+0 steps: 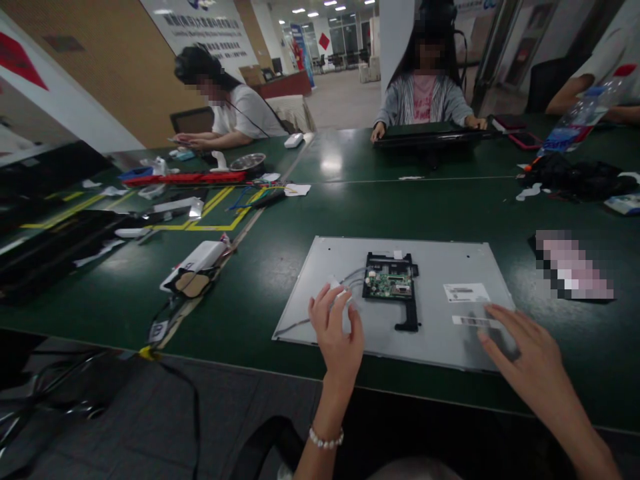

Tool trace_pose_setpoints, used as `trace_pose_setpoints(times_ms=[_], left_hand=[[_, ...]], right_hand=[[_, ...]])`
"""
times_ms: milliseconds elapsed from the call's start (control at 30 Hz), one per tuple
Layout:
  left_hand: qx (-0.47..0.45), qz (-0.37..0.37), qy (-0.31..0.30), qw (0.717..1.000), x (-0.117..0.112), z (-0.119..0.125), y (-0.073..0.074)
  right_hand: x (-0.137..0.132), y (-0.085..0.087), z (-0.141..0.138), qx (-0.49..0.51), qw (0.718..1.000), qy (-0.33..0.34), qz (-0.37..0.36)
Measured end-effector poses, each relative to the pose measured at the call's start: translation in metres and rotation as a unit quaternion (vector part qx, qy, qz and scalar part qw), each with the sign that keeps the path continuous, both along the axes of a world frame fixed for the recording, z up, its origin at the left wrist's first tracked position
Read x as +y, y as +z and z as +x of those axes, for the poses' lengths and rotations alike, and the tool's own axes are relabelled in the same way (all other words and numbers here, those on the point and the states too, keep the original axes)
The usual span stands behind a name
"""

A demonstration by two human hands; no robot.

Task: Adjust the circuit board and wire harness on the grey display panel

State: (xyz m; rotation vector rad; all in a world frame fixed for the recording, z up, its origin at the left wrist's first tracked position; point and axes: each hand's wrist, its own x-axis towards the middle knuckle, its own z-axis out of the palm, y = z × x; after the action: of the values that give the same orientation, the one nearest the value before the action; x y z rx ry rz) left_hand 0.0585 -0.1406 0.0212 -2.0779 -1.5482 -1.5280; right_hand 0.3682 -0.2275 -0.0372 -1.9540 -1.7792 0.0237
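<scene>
A grey metal display panel (430, 340) lies flat on the green table before me. Near its middle sits a black bracket (411, 313) with a green circuit board (389, 285) in it. Grey cables (354, 275) run leftward from the board. My left hand (339, 333) is above the panel's left part, fingers bent and apart. Behind its fingertips shows a small whitish piece (341, 288); I cannot tell whether they touch it. Over the panel's right edge my right hand (533, 350) is held with thumb and fingers apart, close to the barcode labels (466, 293), holding nothing.
A pixelated pink item (575, 267) lies to the right. A white battery-like pack (193, 267) with wires rests on the left. Farther off are a bottle (573, 120), a metal bowl (247, 162) and a red strip (185, 179). Across the table, a person holds a dark panel (435, 138).
</scene>
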Motion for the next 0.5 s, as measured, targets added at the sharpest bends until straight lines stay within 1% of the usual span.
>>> trace_pose_setpoints(times_ms=[167, 333, 500], left_hand=[[-0.004, 0.004, -0.008, 1.0, 0.001, -0.001, -0.001], [-0.029, 0.004, -0.016, 0.999, 0.002, -0.002, -0.001], [-0.04, -0.007, -0.022, 0.999, 0.002, -0.001, 0.002]], right_hand=[[0.002, 0.006, -0.037, -0.029, 0.998, 0.05, -0.006], [0.01, 0.019, -0.07, -0.058, 0.991, 0.113, -0.042], [0.019, 0.031, -0.095, -0.068, 0.979, 0.172, -0.081]])
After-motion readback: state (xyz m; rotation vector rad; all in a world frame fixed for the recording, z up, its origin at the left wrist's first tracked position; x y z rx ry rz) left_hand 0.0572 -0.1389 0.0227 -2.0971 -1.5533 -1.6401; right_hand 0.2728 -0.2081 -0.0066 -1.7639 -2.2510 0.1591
